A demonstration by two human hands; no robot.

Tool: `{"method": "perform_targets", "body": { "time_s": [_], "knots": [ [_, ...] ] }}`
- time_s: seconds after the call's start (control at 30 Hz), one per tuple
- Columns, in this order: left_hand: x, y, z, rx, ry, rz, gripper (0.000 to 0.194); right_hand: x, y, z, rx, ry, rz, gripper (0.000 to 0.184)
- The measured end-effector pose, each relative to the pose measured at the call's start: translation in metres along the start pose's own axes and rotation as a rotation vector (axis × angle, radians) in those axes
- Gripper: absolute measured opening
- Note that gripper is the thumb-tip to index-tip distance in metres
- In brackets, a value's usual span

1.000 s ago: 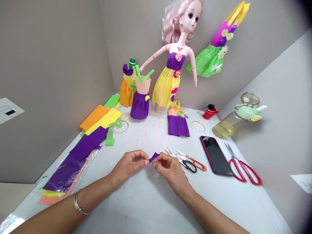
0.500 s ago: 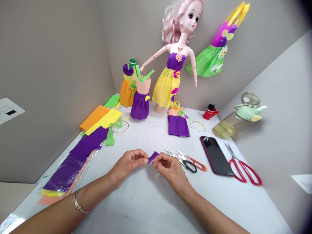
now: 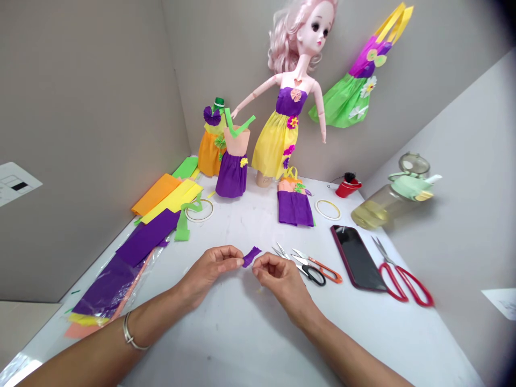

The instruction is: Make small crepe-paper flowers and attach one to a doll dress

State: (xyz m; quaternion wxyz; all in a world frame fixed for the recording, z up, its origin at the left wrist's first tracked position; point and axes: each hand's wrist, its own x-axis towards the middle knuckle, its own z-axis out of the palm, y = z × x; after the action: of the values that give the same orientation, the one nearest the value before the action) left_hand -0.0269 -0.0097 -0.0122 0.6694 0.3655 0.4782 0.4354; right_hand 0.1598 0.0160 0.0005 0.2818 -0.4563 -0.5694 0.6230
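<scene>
"Where is the purple crepe-paper strip (image 3: pixel 252 257)?"

"Between the hands, its near end pinched tight by the left hand (image 3: pixel 212 270), long axis slanting away rightward."

"The right hand (image 3: pixel 282 278)?"

"Just beside it, fingertips nearly together; whether they hold anything, I cannot tell."

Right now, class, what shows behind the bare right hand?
Behind the bare right hand, silver scissors with black handles and scissors with orange handles show. The hand covers part of the black-handled pair; anything else beneath cannot be seen.
</scene>
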Motion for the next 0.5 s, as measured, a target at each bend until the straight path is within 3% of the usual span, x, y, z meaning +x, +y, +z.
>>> {"method": "perform_targets", "body": {
  "time_s": [0.3, 0.5],
  "knots": [
    [0.0013, -0.0003, -0.0021, -0.068, 0.0, -0.027, 0.017, 0.0016, 0.0032, -0.0011, 0.01, -0.004, -0.011, 0.014],
    [0.0049, 0.0, -0.0066, -0.269, 0.021, -0.004, 0.014, 0.0022, 0.0052, -0.0028, 0.042, 0.006, 0.027, 0.013]
  ]
}}
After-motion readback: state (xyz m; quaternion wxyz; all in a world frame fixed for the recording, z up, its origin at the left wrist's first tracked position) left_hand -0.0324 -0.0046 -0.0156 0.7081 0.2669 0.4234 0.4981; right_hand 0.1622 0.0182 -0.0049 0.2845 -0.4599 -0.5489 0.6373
